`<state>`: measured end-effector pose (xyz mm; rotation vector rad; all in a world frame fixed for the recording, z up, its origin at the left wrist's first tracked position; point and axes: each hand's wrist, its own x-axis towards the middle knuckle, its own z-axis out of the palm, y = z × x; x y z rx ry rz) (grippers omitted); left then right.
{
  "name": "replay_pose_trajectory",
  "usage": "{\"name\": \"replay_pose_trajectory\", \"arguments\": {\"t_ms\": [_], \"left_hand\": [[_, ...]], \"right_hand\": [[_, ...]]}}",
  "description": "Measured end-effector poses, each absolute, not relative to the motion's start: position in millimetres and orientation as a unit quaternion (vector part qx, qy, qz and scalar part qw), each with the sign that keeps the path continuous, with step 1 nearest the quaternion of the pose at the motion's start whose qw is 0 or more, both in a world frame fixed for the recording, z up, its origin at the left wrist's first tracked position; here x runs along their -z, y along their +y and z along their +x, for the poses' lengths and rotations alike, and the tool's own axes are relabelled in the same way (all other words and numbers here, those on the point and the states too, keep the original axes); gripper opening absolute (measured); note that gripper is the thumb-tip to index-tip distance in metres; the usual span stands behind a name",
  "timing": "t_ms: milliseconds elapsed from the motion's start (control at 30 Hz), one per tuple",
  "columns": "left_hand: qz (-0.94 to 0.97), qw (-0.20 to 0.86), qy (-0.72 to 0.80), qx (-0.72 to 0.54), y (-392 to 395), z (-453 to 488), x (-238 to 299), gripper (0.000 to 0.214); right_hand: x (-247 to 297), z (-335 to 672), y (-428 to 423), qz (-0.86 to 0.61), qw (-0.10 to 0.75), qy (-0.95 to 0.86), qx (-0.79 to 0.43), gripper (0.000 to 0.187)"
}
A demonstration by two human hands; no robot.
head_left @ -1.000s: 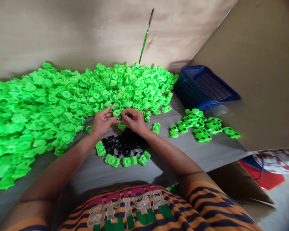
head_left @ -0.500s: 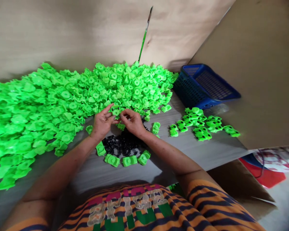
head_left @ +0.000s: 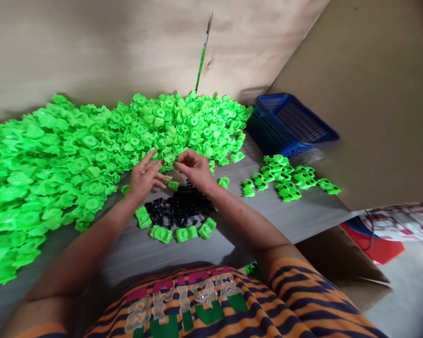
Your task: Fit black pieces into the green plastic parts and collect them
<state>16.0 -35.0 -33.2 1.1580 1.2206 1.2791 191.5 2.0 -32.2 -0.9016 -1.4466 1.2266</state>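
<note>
A small bright-green plastic toy car (head_left: 168, 157), with a dark axle showing on it, is at the fingertips of my right hand (head_left: 194, 170), which are pinched together. To its left, my left hand (head_left: 144, 178) has its fingers spread and appears to hold nothing. Under both hands lies a heap of black wheel-and-axle pieces (head_left: 179, 206), partly covered by my right wrist. Green car bodies ring that heap, among them one at the front (head_left: 186, 234) and one on the left (head_left: 143, 217).
A large pile of green car bodies (head_left: 91, 155) covers the table's left and back against the wooden wall. Cars with black wheels (head_left: 288, 191) lie in a group on the right, before a blue basket (head_left: 292, 126). An open cardboard box (head_left: 341, 258) is below the table edge.
My left hand has moved slightly left, away from the toy car, and its fingers have spread. My right hand keeps its pinch by the car. The whole view has shifted a little.
</note>
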Motion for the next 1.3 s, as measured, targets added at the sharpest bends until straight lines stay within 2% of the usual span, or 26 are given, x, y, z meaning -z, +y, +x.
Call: {"name": "replay_pose_trajectory", "arguments": {"t_ms": [133,200,333,467,600,733,867,933,1033,1133,1233,1300], "left_hand": [[0.737,0.233,0.497,-0.394,-33.2,6.0,36.0,0.033],[0.84,0.143,0.436,-0.289,-33.4,4.0,37.1,0.036],[0.898,0.076,0.396,-0.178,-31.5,2.6,43.2,0.043],[0.898,0.041,0.401,-0.176,-24.5,-3.1,54.2,0.026],[0.894,0.019,0.412,-0.175,-19.9,-8.9,62.3,0.028],[0.865,0.056,0.436,-0.24,-20.8,-10.6,63.1,0.03],[0.785,0.121,0.5,-0.345,-21.6,-4.7,56.7,0.031],[0.725,0.193,0.53,-0.395,-22.5,0.6,51.4,0.037],[0.585,0.382,0.546,-0.461,-24.4,8.0,42.2,0.056],[0.463,0.517,0.518,-0.5,-25.9,11.1,33.4,0.068],[0.413,0.562,0.501,-0.513,-26.5,10.4,27.5,0.065],[0.395,0.571,0.508,-0.51,-26.7,9.7,25.8,0.061]], "right_hand": [[13.7,216.8,15.6,-0.401,0.527,-0.6,-0.449,0.031],[9.7,224.6,20.0,-0.417,0.528,-0.603,-0.428,0.03],[14.0,223.1,19.9,-0.422,0.512,-0.616,-0.424,0.027],[21.4,214.7,19.8,-0.426,0.487,-0.641,-0.413,0.021],[19.1,221.6,24.3,-0.427,0.48,-0.651,-0.404,0.017],[15.7,262.3,19.2,-0.463,0.473,-0.669,-0.337,0.018],[19.5,341.0,1.2,-0.584,0.439,-0.668,-0.141,0.022],[20.5,379.5,-10.2,-0.668,0.39,-0.634,-0.029,0.025],[19.1,408.3,-22.8,-0.742,0.34,-0.574,0.068,0.029],[17.8,390.5,-22.9,-0.729,0.299,-0.609,0.087,0.033],[17.9,343.7,-12.7,-0.664,0.217,-0.715,0.023,0.023],[17.0,312.9,-6.9,-0.622,0.119,-0.773,-0.044,0.02]]}}
